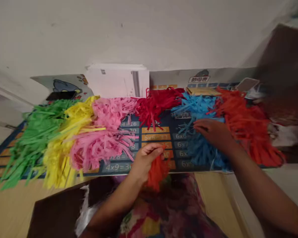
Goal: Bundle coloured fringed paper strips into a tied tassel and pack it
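My left hand (146, 158) is closed in a pinch around the top of an orange-red paper-strip tassel (157, 173), which hangs down over the table's front edge. My right hand (211, 132) is above a blue bunch of paper strips (201, 152), its fingers pointing left. Motion smears those fingers, so whether they grip a strip cannot be made out. Behind that hand lies another blue bunch (198, 104). To its right spreads a large orange-red pile of tassels (248, 122). A dark red bunch (159, 102) sits at the back middle.
Pink bunches (99, 148), yellow bunches (64, 142) and green bunches (39, 132) fill the left side. They rest on a printed times-table mat (119, 167). A white box (119, 81) leans on the wall behind. A phone-like object (247, 84) stands at the back right.
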`<state>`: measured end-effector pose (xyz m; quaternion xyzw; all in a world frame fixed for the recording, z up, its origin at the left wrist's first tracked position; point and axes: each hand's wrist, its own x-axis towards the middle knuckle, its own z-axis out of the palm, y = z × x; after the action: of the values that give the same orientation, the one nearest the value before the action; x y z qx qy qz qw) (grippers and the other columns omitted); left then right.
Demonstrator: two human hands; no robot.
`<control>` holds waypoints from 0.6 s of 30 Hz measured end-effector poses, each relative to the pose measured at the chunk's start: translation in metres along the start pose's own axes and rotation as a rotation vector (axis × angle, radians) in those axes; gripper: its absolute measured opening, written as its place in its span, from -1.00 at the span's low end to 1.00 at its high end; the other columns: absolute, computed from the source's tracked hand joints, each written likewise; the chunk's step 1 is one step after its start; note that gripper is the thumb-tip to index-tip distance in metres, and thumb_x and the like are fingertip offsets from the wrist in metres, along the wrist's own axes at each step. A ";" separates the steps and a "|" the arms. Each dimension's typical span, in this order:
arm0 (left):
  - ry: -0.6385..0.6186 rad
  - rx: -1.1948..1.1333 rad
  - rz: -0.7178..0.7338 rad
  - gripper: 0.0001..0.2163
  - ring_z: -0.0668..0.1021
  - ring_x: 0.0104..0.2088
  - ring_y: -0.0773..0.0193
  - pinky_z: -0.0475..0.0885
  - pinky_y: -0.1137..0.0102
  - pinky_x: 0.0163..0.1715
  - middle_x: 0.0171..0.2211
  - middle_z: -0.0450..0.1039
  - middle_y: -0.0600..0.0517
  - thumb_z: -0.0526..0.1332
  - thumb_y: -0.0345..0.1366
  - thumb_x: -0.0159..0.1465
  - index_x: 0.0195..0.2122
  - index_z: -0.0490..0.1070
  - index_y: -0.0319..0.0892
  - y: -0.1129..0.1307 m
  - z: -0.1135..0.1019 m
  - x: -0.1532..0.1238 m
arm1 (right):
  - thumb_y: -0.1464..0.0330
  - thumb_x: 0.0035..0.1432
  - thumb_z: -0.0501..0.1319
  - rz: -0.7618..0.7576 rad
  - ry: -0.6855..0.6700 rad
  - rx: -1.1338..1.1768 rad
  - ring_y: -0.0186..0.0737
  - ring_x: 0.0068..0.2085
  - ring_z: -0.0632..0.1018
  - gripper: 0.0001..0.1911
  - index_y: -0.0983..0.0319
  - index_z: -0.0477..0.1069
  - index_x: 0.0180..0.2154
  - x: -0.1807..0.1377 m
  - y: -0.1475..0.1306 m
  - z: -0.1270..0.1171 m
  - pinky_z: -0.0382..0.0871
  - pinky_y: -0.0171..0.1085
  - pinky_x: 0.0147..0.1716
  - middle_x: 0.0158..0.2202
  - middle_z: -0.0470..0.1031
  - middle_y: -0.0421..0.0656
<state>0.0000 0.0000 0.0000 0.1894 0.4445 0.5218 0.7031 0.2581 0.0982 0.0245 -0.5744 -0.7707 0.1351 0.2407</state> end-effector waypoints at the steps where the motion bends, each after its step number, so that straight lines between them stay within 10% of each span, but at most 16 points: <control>1: 0.004 -0.018 -0.046 -0.61 0.56 -0.58 0.40 0.47 0.56 -0.54 -0.56 0.56 0.06 0.61 -0.20 -0.20 -0.41 0.57 -0.27 0.001 0.000 0.001 | 0.28 0.14 0.22 0.021 0.020 0.051 -0.09 -0.26 0.64 -0.82 0.18 0.60 -0.37 -0.013 -0.012 0.003 0.42 -0.22 -0.27 -0.33 0.66 -0.15; 9: -0.040 -0.164 -0.129 -0.63 0.57 -0.58 0.38 0.49 0.54 -0.52 -0.54 0.57 0.06 0.60 -0.29 -0.18 -0.42 0.51 -0.27 0.000 0.001 0.014 | 0.29 0.29 0.18 -0.061 0.115 0.286 -0.30 -0.45 0.59 -0.76 0.17 0.56 -0.37 -0.077 -0.090 0.039 0.35 -0.35 -0.46 -0.45 0.60 -0.25; 18: -0.031 -0.081 -0.084 -0.64 0.56 -0.54 0.38 0.47 0.51 -0.46 -0.52 0.57 0.06 0.58 -0.23 -0.14 -0.41 0.51 -0.27 -0.003 -0.001 0.018 | 0.32 0.29 0.19 -0.056 0.034 0.365 -0.29 -0.39 0.61 -0.79 0.15 0.58 -0.34 -0.069 -0.093 0.053 0.38 -0.35 -0.40 -0.41 0.62 -0.25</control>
<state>0.0016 0.0152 -0.0103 0.1498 0.4195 0.5063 0.7384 0.1699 0.0079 0.0095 -0.5017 -0.7448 0.2562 0.3577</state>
